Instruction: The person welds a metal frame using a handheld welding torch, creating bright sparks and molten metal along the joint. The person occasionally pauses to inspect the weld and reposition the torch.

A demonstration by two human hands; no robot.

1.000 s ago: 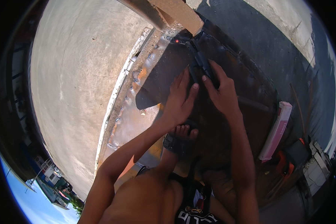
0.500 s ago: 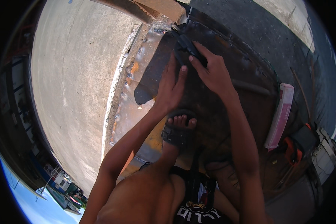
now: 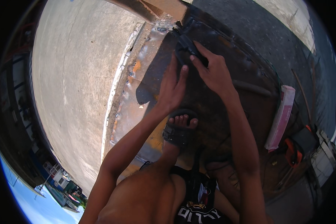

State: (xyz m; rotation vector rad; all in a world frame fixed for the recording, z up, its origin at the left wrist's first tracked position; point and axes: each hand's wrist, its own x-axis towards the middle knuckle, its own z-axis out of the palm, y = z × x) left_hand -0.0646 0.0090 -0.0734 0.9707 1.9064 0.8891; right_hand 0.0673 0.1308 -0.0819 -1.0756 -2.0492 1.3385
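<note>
My right hand [image 3: 215,71] is closed around a black welding electrode holder [image 3: 188,45], its thumb along the near side. The holder's tip points up and left, close to a welded joint [image 3: 163,27] at the foot of a rusty steel beam [image 3: 171,9]. My left hand [image 3: 172,85] is at the holder's near left side. Its thumb is apart and its fingers are stretched out, with their tips by the black body; whether they touch it is hard to tell. Below both hands lies a rusty steel plate [image 3: 128,121] with weld spots along its left edge.
My sandalled foot [image 3: 177,130] is on the plate. A dark rod [image 3: 252,88] lies right of my right forearm. Farther right are a pink and white box [image 3: 280,121] and an orange and black tool [image 3: 295,152]. Sunlit concrete [image 3: 78,74] spreads on the left.
The whole view has shifted slightly. Both hands keep nearly the same pose, and the holder's tip is still beside the joint.
</note>
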